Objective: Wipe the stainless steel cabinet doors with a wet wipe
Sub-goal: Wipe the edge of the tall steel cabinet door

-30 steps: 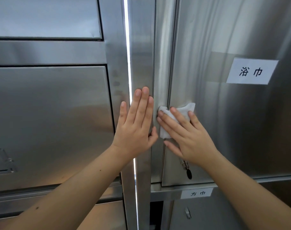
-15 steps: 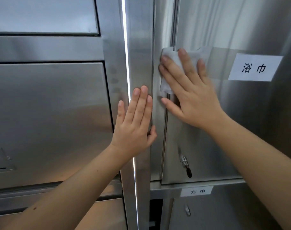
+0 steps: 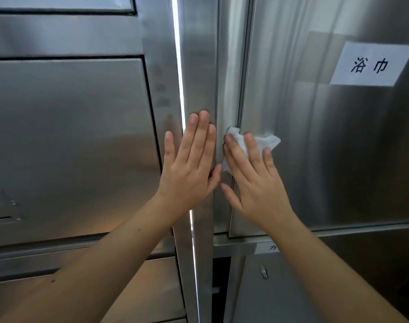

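Your wet wipe (image 3: 267, 142) lies bunched against the left edge of the right-hand cabinet door (image 3: 320, 159), straddling the seam where that door meets the frame. Its crumpled corners poke out above and to the right of your fingers. Your right hand (image 3: 257, 183) pins it there with straight, spread fingers laid over it, not curled round it, so the pressure goes through the cloth into the steel. That flat press suits wiping. It likely gives broad contact and lets the wipe slide along the brushed grain without rolling up.

Your left hand (image 3: 189, 169) holds nothing. It is flat too, fingers together and pointing up, pressed on the upright post (image 3: 199, 66) just beside the right hand, the two thumbs nearly meeting. I judge it serves as a brace, steadying you as you lean into the push.

Left of the post runs a bright vertical gap (image 3: 179, 66). Beyond it is the left-hand door (image 3: 70, 141), with faint smudges on the strip between them.

Well to the right of the wipe, a white paper label (image 3: 371, 65) with two printed characters sits on the door. Steer the damp cloth round it, since wet paper could lift or smear. Below, a second label (image 3: 272, 247) is half hidden by your forearm, and a small latch (image 3: 264, 271) shows on the lower door.
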